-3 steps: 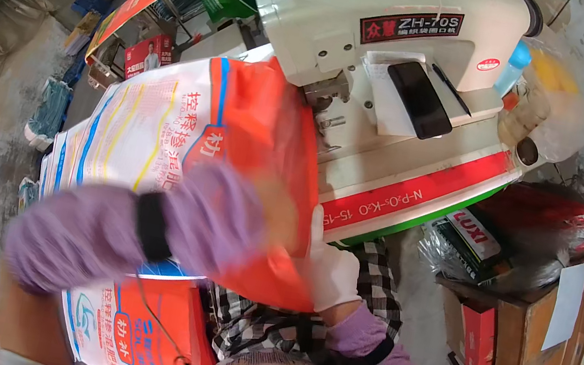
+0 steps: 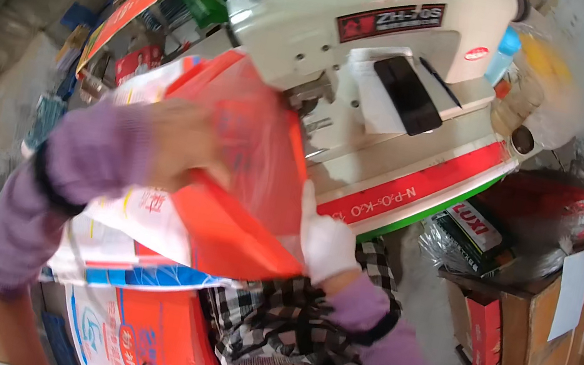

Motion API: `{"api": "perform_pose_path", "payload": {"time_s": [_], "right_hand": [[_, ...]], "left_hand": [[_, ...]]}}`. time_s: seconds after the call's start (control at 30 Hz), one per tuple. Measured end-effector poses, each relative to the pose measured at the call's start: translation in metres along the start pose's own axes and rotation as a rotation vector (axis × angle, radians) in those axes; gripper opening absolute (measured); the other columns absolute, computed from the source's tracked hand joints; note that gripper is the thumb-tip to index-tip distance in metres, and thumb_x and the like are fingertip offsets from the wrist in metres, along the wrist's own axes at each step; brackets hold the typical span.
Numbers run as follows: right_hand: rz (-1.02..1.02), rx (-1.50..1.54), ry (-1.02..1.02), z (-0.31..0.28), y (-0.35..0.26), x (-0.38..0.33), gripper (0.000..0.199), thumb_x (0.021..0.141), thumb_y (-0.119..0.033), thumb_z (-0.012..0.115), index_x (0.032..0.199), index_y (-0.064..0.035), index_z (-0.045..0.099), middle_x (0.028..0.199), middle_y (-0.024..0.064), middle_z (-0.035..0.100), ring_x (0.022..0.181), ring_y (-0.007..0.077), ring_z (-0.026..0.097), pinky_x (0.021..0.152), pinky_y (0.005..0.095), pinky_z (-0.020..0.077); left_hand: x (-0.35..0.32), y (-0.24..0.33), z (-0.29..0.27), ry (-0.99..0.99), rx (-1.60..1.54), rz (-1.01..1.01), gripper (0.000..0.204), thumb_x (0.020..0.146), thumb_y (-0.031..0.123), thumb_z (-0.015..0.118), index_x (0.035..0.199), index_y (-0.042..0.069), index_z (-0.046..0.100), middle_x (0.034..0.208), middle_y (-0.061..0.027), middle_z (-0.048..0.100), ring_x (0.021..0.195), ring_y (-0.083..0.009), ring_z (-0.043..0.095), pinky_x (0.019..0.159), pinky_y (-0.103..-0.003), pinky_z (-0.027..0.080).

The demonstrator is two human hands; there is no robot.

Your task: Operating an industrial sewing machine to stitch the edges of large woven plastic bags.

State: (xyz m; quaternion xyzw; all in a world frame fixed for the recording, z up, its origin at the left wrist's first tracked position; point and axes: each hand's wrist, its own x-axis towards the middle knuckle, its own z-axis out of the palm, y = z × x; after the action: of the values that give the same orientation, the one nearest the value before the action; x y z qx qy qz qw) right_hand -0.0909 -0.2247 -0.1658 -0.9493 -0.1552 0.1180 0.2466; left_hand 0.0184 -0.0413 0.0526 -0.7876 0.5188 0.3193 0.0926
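A red-and-white woven sack (image 2: 255, 168) lies across the sewing machine's bed, its red end against the needle area. My left hand (image 2: 185, 144), bare and blurred by motion, grips the sack's upper layer and folds it over toward the left. Beneath that fold a smooth red layer shows. In a white glove, my right hand (image 2: 328, 245) holds the sack's right edge at the near side of the bed, its index finger lying along the edge. The cream sewing machine (image 2: 287, 33) stands just beyond the sack.
On the machine bed, a black phone (image 2: 407, 97) rests on white papers beside a pen (image 2: 438, 82). More printed sacks (image 2: 164, 332) lie below at the left. At right stand a cardboard box (image 2: 538, 335) and plastic-wrapped packages (image 2: 474, 234). A blue-capped bottle (image 2: 503, 56) is behind the machine.
My left hand has swung left from over the sack's red end, pulling its upper layer back. My right hand stays at the sack's right edge. The whole view has shifted slightly.
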Motion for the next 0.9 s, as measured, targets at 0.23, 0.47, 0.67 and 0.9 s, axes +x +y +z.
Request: {"api": "perform_pose_path", "payload": {"time_s": [0.23,0.47,0.67,0.9], "right_hand": [[0.066,-0.15,0.19,0.046,0.017,0.123,0.06,0.079,-0.021,0.061,0.131,0.0023,0.041,0.075,0.0152,0.067,0.072,0.0312,0.067,0.064,0.0418,0.0514],[0.02,-0.063,0.192,0.046,0.036,0.089,0.033,0.082,-0.025,0.061,0.107,-0.0031,0.06,0.085,0.0153,0.066,0.087,0.0333,0.065,0.077,0.0432,0.0486],[-0.555,0.461,0.494,-0.001,0.036,-0.013,0.041,0.085,-0.04,0.062,0.104,-0.003,0.066,0.095,0.0125,0.066,0.105,0.0312,0.059,0.1,0.0536,0.0328],[-0.577,0.267,0.319,-0.025,-0.024,-0.051,0.024,0.083,-0.028,0.068,0.094,-0.0058,0.069,0.098,0.0071,0.067,0.104,0.0274,0.06,0.109,0.0545,0.0261]], "left_hand": [[0.118,0.169,0.089,-0.081,-0.244,0.266,0.052,0.094,0.046,0.041,0.119,0.004,0.06,0.093,-0.0121,0.065,0.071,-0.0265,0.064,0.065,-0.036,0.052],[-0.047,-0.03,0.013,0.611,0.229,-0.511,0.083,0.053,0.022,0.084,0.128,0.009,0.052,0.128,-0.0172,0.054,0.118,-0.0361,0.051,0.102,-0.047,0.039],[-0.254,-0.06,0.147,0.666,0.505,-1.062,0.037,0.068,0.032,0.08,0.087,0.002,0.069,0.082,-0.0147,0.066,0.076,-0.0359,0.062,0.07,-0.043,0.051],[-0.276,0.113,0.222,0.909,0.336,-1.261,0.016,0.072,0.011,0.075,0.083,0.003,0.068,0.071,-0.0139,0.063,0.063,-0.0348,0.061,0.057,-0.038,0.047]]}}
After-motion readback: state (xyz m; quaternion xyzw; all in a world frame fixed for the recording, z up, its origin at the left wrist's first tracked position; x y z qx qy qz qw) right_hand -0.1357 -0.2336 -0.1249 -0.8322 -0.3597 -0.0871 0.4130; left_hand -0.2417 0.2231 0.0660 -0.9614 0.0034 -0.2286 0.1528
